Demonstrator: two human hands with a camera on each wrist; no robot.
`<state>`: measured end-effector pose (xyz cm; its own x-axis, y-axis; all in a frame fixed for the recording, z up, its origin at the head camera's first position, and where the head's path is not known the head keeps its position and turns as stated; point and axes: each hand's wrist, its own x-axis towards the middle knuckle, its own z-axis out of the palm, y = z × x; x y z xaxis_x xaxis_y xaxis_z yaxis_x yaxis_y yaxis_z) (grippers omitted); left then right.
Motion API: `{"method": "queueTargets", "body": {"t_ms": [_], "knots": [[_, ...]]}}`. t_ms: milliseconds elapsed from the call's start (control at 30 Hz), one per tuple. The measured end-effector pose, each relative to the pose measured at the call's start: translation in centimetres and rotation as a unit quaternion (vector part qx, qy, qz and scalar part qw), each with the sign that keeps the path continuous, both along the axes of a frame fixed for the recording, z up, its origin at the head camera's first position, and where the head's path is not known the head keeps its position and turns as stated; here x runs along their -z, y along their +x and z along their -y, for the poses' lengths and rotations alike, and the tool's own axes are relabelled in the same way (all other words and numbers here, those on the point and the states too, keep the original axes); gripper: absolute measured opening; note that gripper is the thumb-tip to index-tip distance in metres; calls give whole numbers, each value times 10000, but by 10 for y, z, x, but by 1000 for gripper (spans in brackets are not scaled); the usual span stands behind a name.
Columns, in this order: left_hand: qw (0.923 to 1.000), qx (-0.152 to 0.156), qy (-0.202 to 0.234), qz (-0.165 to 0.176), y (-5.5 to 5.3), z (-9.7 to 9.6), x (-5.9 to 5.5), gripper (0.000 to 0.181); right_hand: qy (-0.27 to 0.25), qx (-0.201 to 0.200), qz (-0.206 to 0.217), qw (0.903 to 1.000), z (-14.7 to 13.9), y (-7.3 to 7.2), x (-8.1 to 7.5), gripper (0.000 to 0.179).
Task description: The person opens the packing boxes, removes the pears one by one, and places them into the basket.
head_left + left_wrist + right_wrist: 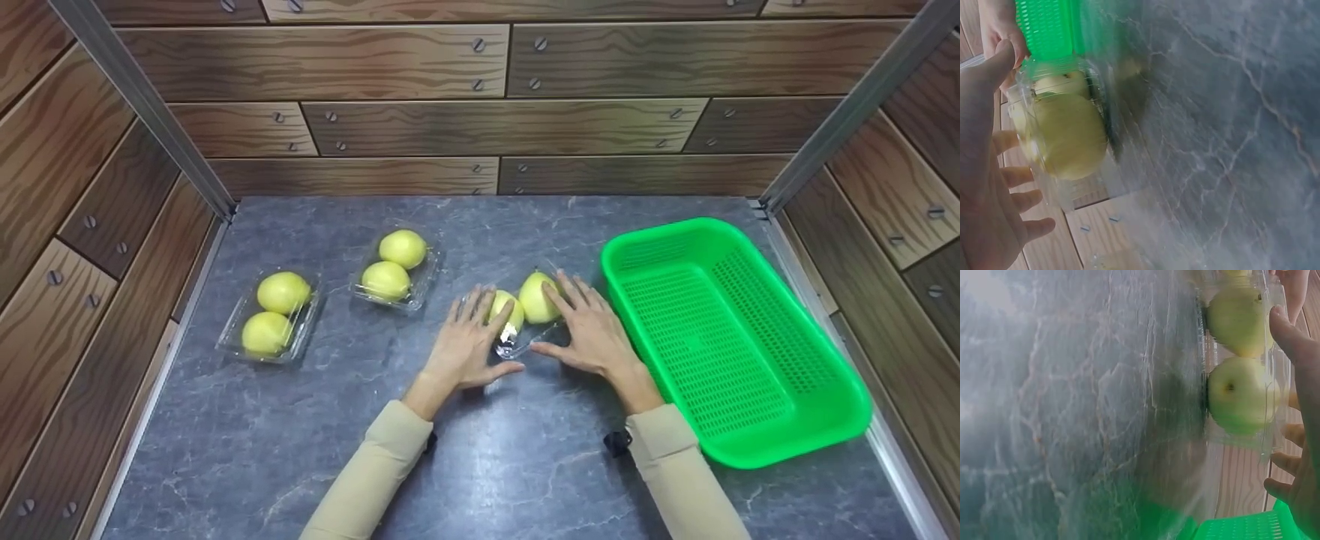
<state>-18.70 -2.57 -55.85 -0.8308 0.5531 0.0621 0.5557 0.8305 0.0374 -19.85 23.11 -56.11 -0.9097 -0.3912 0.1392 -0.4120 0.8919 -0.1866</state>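
Note:
Two yellow-green pears [538,298] sit side by side in a clear plastic clamshell box [1275,399] on the grey marbled tabletop. At the box's left side is my left hand [466,346], fingers spread and fairly straight. My right hand [591,330] lies over the right side, its fingers likewise spread and partly covering one pear. In the left wrist view the left hand [988,197] faces the box, the near pear [1069,135] showing through the plastic. Whether either palm or fingertip presses on the lid cannot be told.
Two more clear boxes with pears stand to the left: one farther back [420,289], one nearer the left wall [300,337]. A green plastic basket [694,341] stands close to my right hand. Wood-patterned walls [405,124] enclose the table on the back and sides.

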Motion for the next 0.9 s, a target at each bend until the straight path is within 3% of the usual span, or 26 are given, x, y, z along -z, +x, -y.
{"method": "queueTargets", "body": {"t_ms": [233, 900], "knots": [[9995, 32, -67, -312, 0, -2, 4, 99, -47, -79, -12, 10000, -1, -1, 2, 105], [9996, 170, 42, -206, 7, 13, 1, 93, 71, -12, -382, 9992, 3, 17, 4, 92]]}}
